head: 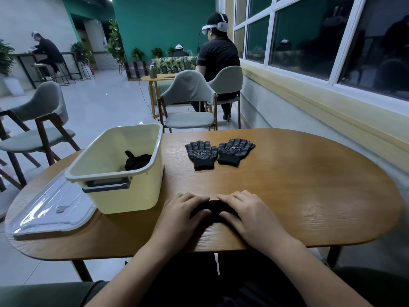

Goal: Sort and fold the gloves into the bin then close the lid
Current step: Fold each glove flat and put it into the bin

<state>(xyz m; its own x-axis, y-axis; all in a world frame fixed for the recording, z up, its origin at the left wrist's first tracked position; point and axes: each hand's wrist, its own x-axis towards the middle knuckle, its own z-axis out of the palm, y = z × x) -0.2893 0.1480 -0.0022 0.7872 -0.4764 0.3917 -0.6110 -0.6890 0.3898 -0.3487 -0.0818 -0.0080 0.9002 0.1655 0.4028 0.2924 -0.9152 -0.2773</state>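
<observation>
At near edge of tabletop (287, 185), left hand (180, 214) and right hand (249, 214) sit close together, both holding a black glove bundle (212, 208), fingers curled over the top and thumbs on the near side. The fold looks to be in progress. Risk: knit may spring open if one hand lets go during the carry, so it would land loose in the bin. Near-left corner: clear lid (51, 209) lies flat, right at the table edge, and a careless elbow could knock it off. Just past it is the cream bin (124, 196), open, with dark gloves (137, 161) already inside. Toward far edge, centre: dotted glove pair (219, 152) lies flat side by side, not yet folded.
</observation>
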